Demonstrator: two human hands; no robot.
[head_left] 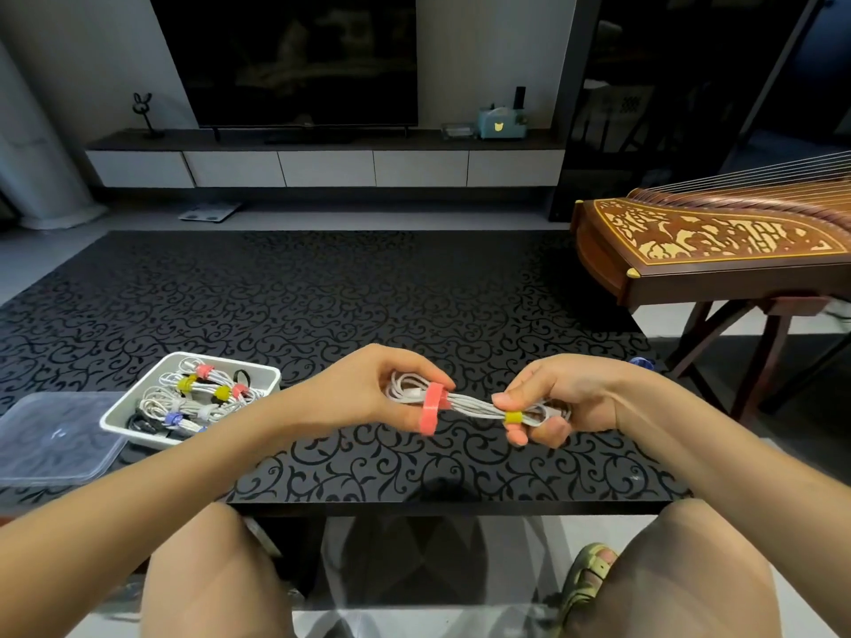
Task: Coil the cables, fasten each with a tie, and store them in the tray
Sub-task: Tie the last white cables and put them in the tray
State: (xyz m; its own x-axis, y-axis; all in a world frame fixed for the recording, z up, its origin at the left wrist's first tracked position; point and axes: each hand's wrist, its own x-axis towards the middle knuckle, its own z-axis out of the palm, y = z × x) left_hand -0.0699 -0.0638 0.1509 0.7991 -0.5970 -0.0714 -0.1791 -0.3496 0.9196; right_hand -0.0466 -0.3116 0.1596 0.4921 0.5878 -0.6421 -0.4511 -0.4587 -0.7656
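I hold a coiled white cable [474, 404] in the air above the table, stretched between both hands. My left hand [368, 389] grips its left end, where a pink tie [433, 405] is looped around the bundle with its tail hanging down. My right hand [562, 400] pinches the right end, next to a yellow tie [512, 417] wrapped tight on the strands. A white tray [271, 377] at the left of the table holds several tied white cable bundles [198, 398] with pink, yellow and purple ties.
A clear plastic lid [50, 435] lies left of the tray. The table [322, 306] has a black patterned top. A wooden zither [718, 250] on a stand is at the right. A TV and low cabinet stand behind. My knees are below the table's front edge.
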